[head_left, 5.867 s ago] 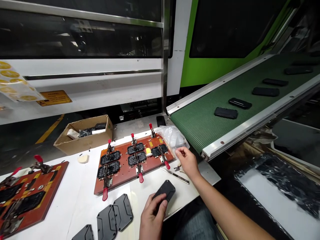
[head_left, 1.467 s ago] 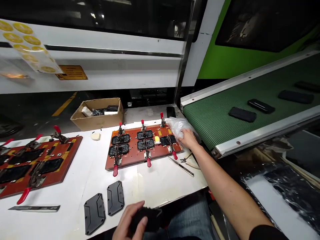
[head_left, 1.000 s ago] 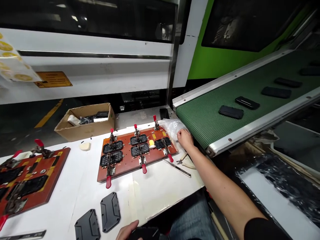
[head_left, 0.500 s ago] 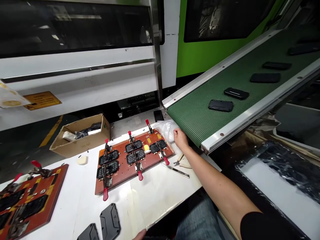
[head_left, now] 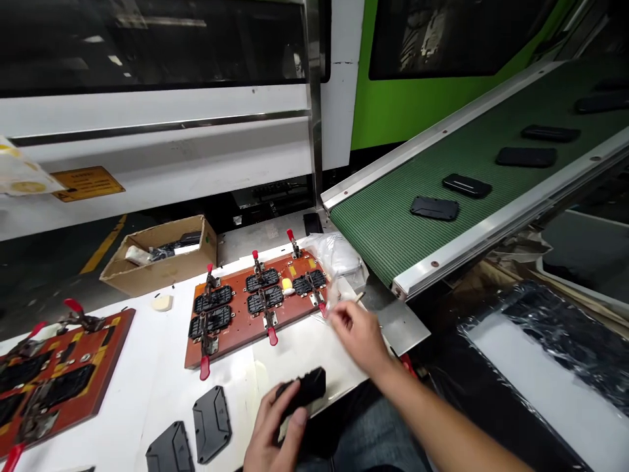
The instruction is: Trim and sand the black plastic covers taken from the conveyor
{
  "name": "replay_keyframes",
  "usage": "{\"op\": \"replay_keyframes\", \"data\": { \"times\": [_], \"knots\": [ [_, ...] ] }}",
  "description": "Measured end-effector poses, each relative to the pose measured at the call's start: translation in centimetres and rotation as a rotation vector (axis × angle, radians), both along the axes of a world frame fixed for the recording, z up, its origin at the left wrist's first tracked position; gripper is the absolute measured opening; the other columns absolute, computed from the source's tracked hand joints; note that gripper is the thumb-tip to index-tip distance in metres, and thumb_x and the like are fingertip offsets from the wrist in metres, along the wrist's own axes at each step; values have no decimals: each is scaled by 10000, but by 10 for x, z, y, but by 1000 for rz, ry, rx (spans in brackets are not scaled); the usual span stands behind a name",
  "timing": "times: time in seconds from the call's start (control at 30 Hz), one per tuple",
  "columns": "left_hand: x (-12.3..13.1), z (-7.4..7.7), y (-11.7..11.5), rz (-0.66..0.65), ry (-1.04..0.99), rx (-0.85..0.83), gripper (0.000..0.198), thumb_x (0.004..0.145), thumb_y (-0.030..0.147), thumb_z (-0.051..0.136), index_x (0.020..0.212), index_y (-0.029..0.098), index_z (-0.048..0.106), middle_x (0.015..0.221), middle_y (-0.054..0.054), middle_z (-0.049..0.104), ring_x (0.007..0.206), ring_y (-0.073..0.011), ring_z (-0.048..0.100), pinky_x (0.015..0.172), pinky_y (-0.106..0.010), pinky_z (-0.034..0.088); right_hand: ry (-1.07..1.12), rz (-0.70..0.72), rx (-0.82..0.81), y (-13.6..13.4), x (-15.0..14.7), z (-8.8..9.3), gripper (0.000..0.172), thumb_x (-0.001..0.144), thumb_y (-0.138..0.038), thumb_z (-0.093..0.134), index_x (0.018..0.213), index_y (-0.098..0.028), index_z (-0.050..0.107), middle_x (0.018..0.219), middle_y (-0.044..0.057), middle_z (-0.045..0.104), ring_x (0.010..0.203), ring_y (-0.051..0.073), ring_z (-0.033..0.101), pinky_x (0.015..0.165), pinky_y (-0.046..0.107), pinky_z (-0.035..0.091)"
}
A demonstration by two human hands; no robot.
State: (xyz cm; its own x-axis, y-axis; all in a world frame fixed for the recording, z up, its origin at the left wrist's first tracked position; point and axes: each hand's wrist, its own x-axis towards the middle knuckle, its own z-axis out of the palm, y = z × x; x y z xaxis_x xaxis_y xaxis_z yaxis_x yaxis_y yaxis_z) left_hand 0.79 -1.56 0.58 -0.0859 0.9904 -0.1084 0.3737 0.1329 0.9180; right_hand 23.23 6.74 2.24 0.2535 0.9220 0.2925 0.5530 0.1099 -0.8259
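My left hand (head_left: 280, 426) is closed around a black plastic part (head_left: 310, 387) at the table's front edge. Up and to the right, my right hand (head_left: 361, 334) has its fingers pinched together beside a clear plastic bag (head_left: 339, 257); what it pinches is too small to make out. Behind my hands lies a reddish-brown fixture board (head_left: 240, 337) with red-handled clamps over several black parts. Two dark flat covers, one (head_left: 212, 423) beside the other (head_left: 171, 451), rest on the white table left of my left hand.
A second clamp board (head_left: 111, 367) stands at the left. Behind is an open cardboard box (head_left: 147, 278). A green conveyor (head_left: 393, 229) carrying several black parts slopes down from the right. Plastic-wrapped material (head_left: 531, 387) lies at the lower right.
My right hand has drawn back from the plastic bag toward me. My left hand has come up into view with the black part in it.
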Motion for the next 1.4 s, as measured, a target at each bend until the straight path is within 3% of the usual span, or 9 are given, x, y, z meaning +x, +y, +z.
{"op": "replay_keyframes", "data": {
  "times": [0.1, 0.17, 0.37, 0.57, 0.77, 0.93, 1.07, 1.23, 1.4],
  "knots": [
    [6, 3, 23, -121, -100, -78, 459, 878, 619, 700, 1163, 277, 813, 1338, -75, 685, 1305, -306, 638, 1138, -397, 485, 260, 279, -176, -50, -37, -5, 105, 984, -297, 659, 964, -243, 747, 898, 4, 774, 791, 170, 709, 723, 261, 530],
    [6, 3, 33, -204, -138, -127, 403, 866, 610, 725, 1050, 266, 824, 1209, -64, 718, 1175, -275, 688, 1063, -366, 511, 375, 353, -261, -65, -45, -9, 126, 988, -266, 647, 983, -245, 771, 959, 6, 790, 863, 174, 725, 771, 262, 538],
    [0, 4, 30, -174, -1, -54, 269, 901, 506, 711, 849, 252, 781, 1051, -40, 726, 1011, -232, 675, 966, -338, 481, 113, 157, -151, -67, -28, -18, 103, 992, -273, 619, 959, -210, 693, 855, 15, 701, 748, 167, 644, 728, 288, 496],
    [-1, 5, 22, -35, 43, 5, 262, 927, 507, 699, 892, 253, 751, 985, -25, 700, 922, -208, 648, 867, -310, 467, 159, 308, -191, -64, -39, -30, 268, 971, -271, 678, 1230, -222, 624, 905, 0, 676, 778, 163, 652, 721, 272, 514],
    [-16, -2, 22, 10, -27, -68, 325, 919, 554, 704, 1009, 248, 762, 1054, -53, 759, 1030, -241, 691, 966, -342, 497, 45, 227, -56, -56, -32, -34, 62, 965, -177, 619, 927, -221, 639, 844, -11, 656, 729, 145, 608, 705, 265, 466],
    [-23, -5, 7, 171, -455, -231, 701, 772, 450, 884, 1411, 310, 634, 1352, -75, 705, 1200, -251, 681, 971, -317, 548, -137, 43, 124, -49, -30, -34, 172, 951, -111, 550, 817, -219, 561, 785, -3, 574, 709, 160, 550, 696, 292, 420],
    [-21, 1, -7, 196, -769, -455, 621, 688, 369, 958, 1232, 211, 706, 1166, -108, 763, 1095, -293, 734, 917, -371, 594, -184, 103, 114, -53, -42, -35, 184, 968, -99, 536, 831, -208, 592, 800, 6, 578, 707, 162, 531, 695, 308, 394],
    [-17, 11, -7, 95, -901, -424, 422, 747, 313, 931, 1097, 207, 719, 1311, -131, 729, 1127, -297, 728, 900, -355, 594, 4, 256, 23, -65, -56, -32, 185, 992, -127, 554, 863, -203, 662, 834, 9, 615, 712, 142, 565, 683, 278, 418],
    [-21, 7, -2, 87, -885, -405, 451, 769, 300, 922, 1140, 225, 677, 989, -65, 783, 931, -221, 757, 786, -269, 568, 395, 226, -290, -65, -56, -30, 88, 911, -263, 709, 842, -209, 719, 781, -5, 683, 696, 144, 627, 667, 255, 484]
  ]
}}
